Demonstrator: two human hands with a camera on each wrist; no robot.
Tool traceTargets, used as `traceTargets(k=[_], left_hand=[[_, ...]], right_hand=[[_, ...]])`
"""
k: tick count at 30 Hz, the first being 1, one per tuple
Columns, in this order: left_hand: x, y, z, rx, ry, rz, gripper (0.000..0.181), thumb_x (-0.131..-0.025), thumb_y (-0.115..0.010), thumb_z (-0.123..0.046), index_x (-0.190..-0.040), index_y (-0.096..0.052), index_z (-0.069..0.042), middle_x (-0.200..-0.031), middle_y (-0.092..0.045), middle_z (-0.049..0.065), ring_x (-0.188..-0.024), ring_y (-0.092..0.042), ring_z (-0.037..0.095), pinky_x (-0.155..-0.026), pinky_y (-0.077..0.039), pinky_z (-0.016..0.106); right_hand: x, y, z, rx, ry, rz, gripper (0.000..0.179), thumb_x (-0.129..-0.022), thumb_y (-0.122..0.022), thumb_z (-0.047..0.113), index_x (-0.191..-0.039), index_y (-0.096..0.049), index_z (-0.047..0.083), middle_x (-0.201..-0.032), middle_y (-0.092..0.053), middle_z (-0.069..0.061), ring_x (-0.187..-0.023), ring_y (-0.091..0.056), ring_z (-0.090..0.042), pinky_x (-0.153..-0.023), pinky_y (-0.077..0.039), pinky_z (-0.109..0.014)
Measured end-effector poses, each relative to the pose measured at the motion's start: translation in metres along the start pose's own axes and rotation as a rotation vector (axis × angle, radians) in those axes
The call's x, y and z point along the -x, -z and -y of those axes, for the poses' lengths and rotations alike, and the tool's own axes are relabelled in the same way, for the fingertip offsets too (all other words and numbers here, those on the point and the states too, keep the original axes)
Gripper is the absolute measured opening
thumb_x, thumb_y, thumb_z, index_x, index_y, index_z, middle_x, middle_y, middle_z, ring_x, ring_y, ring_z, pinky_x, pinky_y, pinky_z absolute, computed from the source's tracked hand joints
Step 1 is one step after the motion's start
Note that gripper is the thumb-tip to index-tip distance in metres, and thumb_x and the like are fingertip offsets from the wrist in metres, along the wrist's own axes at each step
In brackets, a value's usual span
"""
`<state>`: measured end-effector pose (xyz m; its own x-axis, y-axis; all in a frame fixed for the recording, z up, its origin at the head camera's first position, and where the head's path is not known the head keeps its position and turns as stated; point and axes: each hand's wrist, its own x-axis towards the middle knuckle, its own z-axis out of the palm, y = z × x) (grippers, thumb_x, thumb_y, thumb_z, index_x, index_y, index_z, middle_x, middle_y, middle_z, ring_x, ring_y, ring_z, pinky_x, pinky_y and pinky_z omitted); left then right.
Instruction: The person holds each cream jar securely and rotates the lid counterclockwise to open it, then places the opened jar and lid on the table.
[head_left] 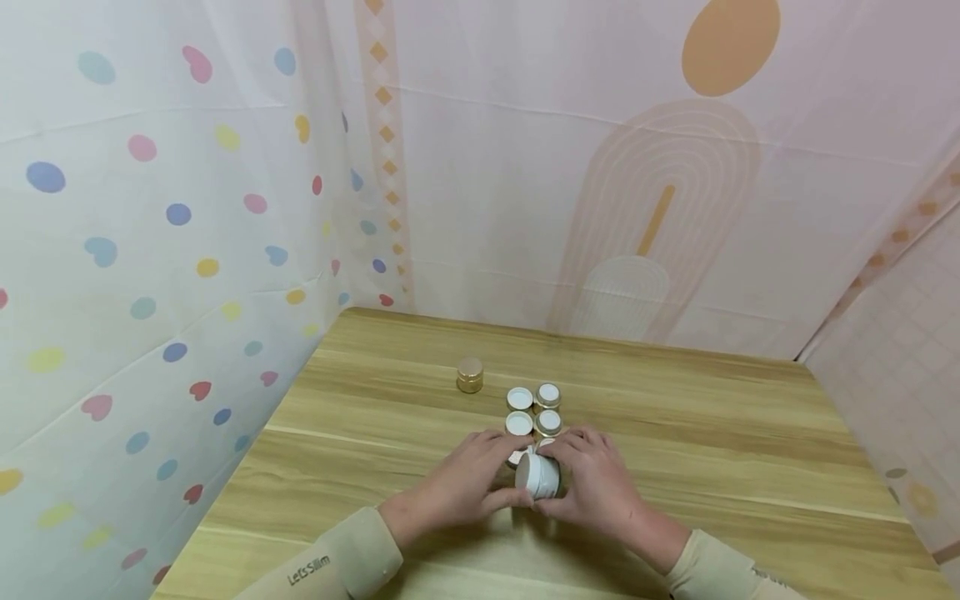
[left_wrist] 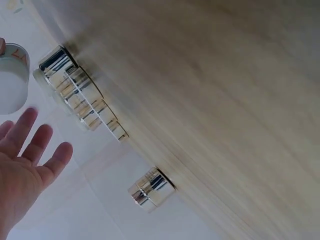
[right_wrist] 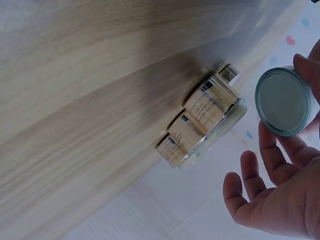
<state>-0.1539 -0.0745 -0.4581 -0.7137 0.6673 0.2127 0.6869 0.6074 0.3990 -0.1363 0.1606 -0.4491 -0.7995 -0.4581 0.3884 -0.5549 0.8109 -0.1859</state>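
In the head view, both hands hold a small white jar (head_left: 545,476) tilted on its side above the table, its flat round face turned left. My left hand (head_left: 476,471) grips the left side, thumb below and fingers above. My right hand (head_left: 594,483) grips the other side. In the right wrist view, the right thumb and a finger pinch the jar (right_wrist: 283,101), whose round glass-like end faces the camera; the other fingers are loosely bent. The left wrist view cuts off part of the jar (left_wrist: 12,82) and the left hand (left_wrist: 25,162).
Several gold round containers with pale tops (head_left: 519,423) stand in two columns just beyond the hands, the nearest partly covered by them. Farther left a closed gold jar (head_left: 470,376) stands alone. The wooden table (head_left: 675,417) meets patterned curtains (head_left: 480,167) at the back and left.
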Motion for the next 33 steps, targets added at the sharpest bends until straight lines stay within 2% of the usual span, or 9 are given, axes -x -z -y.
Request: traceTargets(k=[4, 7, 10, 14, 16, 18, 22, 25, 33], left_hand=[[-0.0002, -0.0013, 0.0012, -0.104, -0.096, -0.038, 0.077, -0.091, -0.083, -0.047, -0.153, -0.051, -0.017, -0.147, -0.064, -0.003, -0.139, -0.058, 0.025, -0.120, -0.047, 0.048], [-0.0005, -0.0020, 0.0011, -0.160, -0.125, -0.058, 0.070, -0.093, -0.082, -0.044, -0.152, -0.053, -0.019, -0.144, -0.066, -0.004, -0.136, -0.059, 0.023, -0.119, -0.047, 0.046], [-0.0002, -0.0019, 0.0004, -0.142, -0.106, -0.049, 0.068, -0.096, -0.078, -0.046, -0.153, -0.053, -0.018, -0.141, -0.068, -0.003, -0.132, -0.061, 0.021, -0.117, -0.049, 0.045], [-0.0005, -0.0013, -0.0007, -0.078, -0.043, -0.013, 0.071, -0.099, -0.073, -0.050, -0.156, -0.050, -0.015, -0.135, -0.071, 0.000, -0.128, -0.063, 0.023, -0.112, -0.053, 0.046], [-0.0005, -0.0010, -0.0011, -0.051, -0.016, 0.001, 0.077, -0.098, -0.074, -0.053, -0.158, -0.048, -0.013, -0.136, -0.071, 0.003, -0.129, -0.064, 0.025, -0.112, -0.053, 0.047], [-0.0010, -0.0009, -0.0011, -0.043, -0.017, -0.001, 0.083, -0.093, -0.078, -0.054, -0.158, -0.046, -0.012, -0.138, -0.070, 0.004, -0.132, -0.063, 0.026, -0.113, -0.052, 0.048], [-0.0026, -0.0001, -0.0024, -0.111, -0.098, -0.051, 0.085, -0.087, -0.086, -0.048, -0.156, -0.048, -0.015, -0.141, -0.067, 0.003, -0.130, -0.062, 0.022, -0.115, -0.050, 0.045], [-0.0032, 0.0005, -0.0036, -0.168, -0.143, -0.089, 0.078, -0.089, -0.086, -0.044, -0.154, -0.051, -0.018, -0.139, -0.068, -0.001, -0.126, -0.063, 0.020, -0.113, -0.051, 0.042], [0.0002, -0.0009, -0.0019, -0.195, -0.195, -0.128, 0.072, -0.091, -0.084, -0.042, -0.153, -0.055, -0.021, -0.134, -0.072, -0.002, -0.128, -0.065, 0.024, -0.114, -0.051, 0.045]], right_hand=[[-0.0006, -0.0014, 0.0007, 0.001, -0.005, -0.010, 0.065, -0.058, -0.103, 0.042, -0.113, -0.077, 0.020, -0.107, -0.077, 0.003, -0.112, -0.064, -0.022, -0.092, -0.054, -0.047], [-0.0002, -0.0018, 0.0005, 0.013, -0.001, -0.014, 0.065, -0.058, -0.103, 0.043, -0.113, -0.077, 0.021, -0.106, -0.076, 0.004, -0.112, -0.064, -0.022, -0.092, -0.054, -0.049], [0.0004, -0.0021, 0.0005, 0.023, 0.007, -0.014, 0.065, -0.058, -0.103, 0.043, -0.114, -0.077, 0.021, -0.106, -0.076, 0.004, -0.113, -0.064, -0.022, -0.092, -0.055, -0.051], [0.0001, -0.0023, 0.0004, 0.020, 0.013, -0.006, 0.064, -0.059, -0.103, 0.042, -0.113, -0.077, 0.020, -0.108, -0.077, 0.002, -0.114, -0.064, -0.023, -0.091, -0.055, -0.052], [-0.0001, -0.0021, 0.0004, 0.019, 0.011, 0.000, 0.064, -0.059, -0.103, 0.042, -0.113, -0.077, 0.019, -0.109, -0.078, 0.001, -0.114, -0.064, -0.024, -0.092, -0.055, -0.053], [-0.0003, -0.0016, 0.0005, 0.015, 0.006, 0.004, 0.064, -0.059, -0.103, 0.040, -0.113, -0.077, 0.018, -0.110, -0.078, 0.000, -0.114, -0.064, -0.024, -0.092, -0.055, -0.053], [-0.0005, -0.0010, 0.0006, 0.020, 0.001, -0.002, 0.065, -0.058, -0.103, 0.041, -0.113, -0.077, 0.018, -0.108, -0.078, 0.001, -0.114, -0.064, -0.025, -0.093, -0.054, -0.050], [-0.0002, -0.0010, 0.0005, 0.034, 0.010, -0.015, 0.065, -0.058, -0.103, 0.044, -0.112, -0.076, 0.019, -0.107, -0.078, 0.001, -0.114, -0.065, -0.025, -0.095, -0.054, -0.050], [0.0010, 0.0006, 0.0013, 0.031, 0.030, -0.023, 0.062, -0.057, -0.104, 0.042, -0.107, -0.076, 0.017, -0.110, -0.079, -0.001, -0.114, -0.066, -0.026, -0.099, -0.055, -0.055]])
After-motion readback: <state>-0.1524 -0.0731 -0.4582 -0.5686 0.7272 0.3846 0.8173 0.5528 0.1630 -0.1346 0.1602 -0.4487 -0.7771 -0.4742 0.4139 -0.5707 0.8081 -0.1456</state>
